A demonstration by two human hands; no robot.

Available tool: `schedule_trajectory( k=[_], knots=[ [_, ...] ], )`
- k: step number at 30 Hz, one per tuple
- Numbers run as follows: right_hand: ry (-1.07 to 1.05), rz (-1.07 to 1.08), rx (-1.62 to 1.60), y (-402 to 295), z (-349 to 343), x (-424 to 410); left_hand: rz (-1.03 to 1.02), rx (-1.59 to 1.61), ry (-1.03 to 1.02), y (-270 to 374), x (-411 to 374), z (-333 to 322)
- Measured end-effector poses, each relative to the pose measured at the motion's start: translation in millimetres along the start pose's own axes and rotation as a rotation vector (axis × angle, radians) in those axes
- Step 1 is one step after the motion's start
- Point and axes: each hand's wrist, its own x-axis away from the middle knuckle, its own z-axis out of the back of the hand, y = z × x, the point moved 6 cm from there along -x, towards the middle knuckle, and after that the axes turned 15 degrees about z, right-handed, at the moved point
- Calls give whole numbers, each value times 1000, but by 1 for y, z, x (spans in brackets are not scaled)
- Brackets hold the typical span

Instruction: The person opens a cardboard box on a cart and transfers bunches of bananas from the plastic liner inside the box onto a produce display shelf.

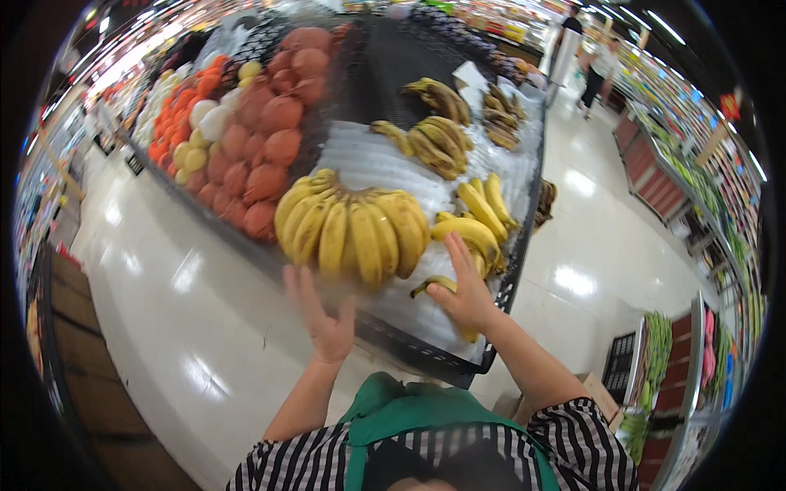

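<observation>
A large bunch of yellow bananas lies on white foam padding at the near end of a black produce stand. My left hand is at the bunch's lower left, fingers spread, slightly blurred, and holds nothing. On the right, my right hand reaches over smaller yellow bananas, its fingers apart; whether it touches them is unclear. A single banana shows beside its thumb. Farther back are browned bananas and darker bunches.
Red-netted round produce is heaped left of the bananas. The stand's black perforated edge runs in front of me. Vegetable shelves line the right side, with a box low down. Two people are in the far right aisle.
</observation>
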Motion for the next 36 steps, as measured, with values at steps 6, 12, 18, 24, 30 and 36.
schedule_trajectory(
  k=[6,12,18,24,30,36],
  knots=[
    [100,-43,136,-31,28,65,-64,-4,-75,-5,-7,-6],
    [309,-338,266,-45,57,183,-112,88,-121,8,3,-15],
    [65,-848,58,-37,-12,307,-231,-10,-139,24,7,-16],
    [-367,-1030,-151,-61,-67,391,-366,36,-200,72,18,-28],
    [-262,-1138,-160,-71,-34,426,-399,87,-215,107,49,-37],
    [-144,-1149,-93,-99,1,513,-460,111,-356,162,132,-48]
  ],
)
